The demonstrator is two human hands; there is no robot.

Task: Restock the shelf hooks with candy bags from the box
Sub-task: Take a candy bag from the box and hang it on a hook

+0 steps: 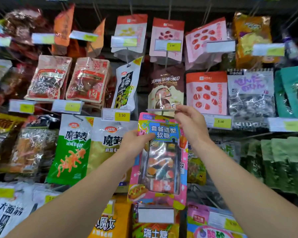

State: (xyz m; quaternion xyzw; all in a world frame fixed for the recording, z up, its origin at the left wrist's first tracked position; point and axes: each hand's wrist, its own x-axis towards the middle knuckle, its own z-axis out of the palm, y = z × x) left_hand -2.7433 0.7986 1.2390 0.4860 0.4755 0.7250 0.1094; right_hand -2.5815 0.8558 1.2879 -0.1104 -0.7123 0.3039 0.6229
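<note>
A pink candy bag [159, 162] with a blue label and a clear window hangs in the middle of the shelf wall. My left hand [136, 143] grips its upper left edge, thumb on the front. My right hand [190, 122] is raised at the bag's top right and pinches the price-tag holder [160, 110] at the tip of the hook, lifted up flat. The bag's top sits just under that hook tip. No box is in view.
Rows of hooks with snack bags fill the whole wall: green and white bags [70, 148] on the left, a brown bag [165, 88] above, red-dotted pink bags [206, 93] at upper right, green packs [280, 162] on the right. Yellow price tags [122, 115] stick out on hook ends.
</note>
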